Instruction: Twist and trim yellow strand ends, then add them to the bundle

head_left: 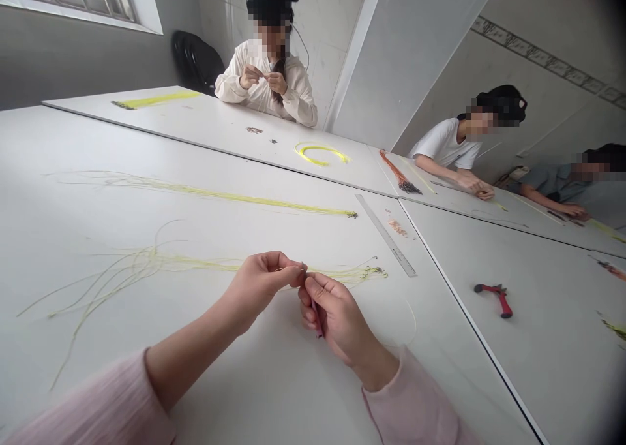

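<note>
hidden: strand ends (304,270), left hand (259,287) | pinkish item (317,321), right hand (337,322), maybe a tool (mostly covered)

A loose bundle of thin yellow cords (195,263) lay flat across the desk (254,393), fanning out leftward, with small dark tips (377,272) clustered at the right end. The left hand (259,282) pinched something too small to tell, just above a slim pink piece (317,320) gripped in the right hand (332,318).

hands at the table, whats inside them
The left hand and right hand meet in a pinch at the fingertips, and a pinkish-red piece pokes out below the right hand. Whatever the fingertips hold is covered, so it can't be made out.
</note>
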`<state>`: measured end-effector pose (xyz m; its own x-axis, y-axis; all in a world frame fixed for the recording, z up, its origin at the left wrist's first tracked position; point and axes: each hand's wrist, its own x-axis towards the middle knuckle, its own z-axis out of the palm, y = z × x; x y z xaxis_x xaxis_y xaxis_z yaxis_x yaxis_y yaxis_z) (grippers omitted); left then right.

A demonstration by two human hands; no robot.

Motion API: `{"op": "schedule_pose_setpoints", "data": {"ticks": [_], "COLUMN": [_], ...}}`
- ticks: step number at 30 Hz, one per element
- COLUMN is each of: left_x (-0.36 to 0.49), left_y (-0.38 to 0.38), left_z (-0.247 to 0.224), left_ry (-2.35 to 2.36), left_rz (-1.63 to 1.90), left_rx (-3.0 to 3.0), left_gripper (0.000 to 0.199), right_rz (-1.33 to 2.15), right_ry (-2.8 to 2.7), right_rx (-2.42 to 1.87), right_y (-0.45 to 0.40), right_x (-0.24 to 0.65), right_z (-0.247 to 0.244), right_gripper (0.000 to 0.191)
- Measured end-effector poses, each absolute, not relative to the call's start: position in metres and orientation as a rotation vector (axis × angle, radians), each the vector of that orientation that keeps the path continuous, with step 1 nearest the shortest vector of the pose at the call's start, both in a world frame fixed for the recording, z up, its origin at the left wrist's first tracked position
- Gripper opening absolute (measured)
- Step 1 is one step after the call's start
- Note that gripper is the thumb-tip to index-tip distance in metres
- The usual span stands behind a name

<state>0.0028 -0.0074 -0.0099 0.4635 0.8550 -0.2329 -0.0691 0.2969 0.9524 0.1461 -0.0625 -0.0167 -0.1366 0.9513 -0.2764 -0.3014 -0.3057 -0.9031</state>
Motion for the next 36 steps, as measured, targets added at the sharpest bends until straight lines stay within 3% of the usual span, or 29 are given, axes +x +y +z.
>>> {"op": "schedule_pose_setpoints", "data": {"ticks": [36], "left_x": [0.0011], "left_y": [-0.0087], "left_z": [-0.0052], "left_ry": [0.937], "left_rz": [0.719], "left_rx": [1.133], "left_gripper": [0.028], "right_rz": [1.668], "right_ry": [-0.803], "right_rx": [-1.053], "right_y": [-0.0633], "right_x": [0.1438], "right_z": [-0.0155], "right_gripper": [0.022]}}
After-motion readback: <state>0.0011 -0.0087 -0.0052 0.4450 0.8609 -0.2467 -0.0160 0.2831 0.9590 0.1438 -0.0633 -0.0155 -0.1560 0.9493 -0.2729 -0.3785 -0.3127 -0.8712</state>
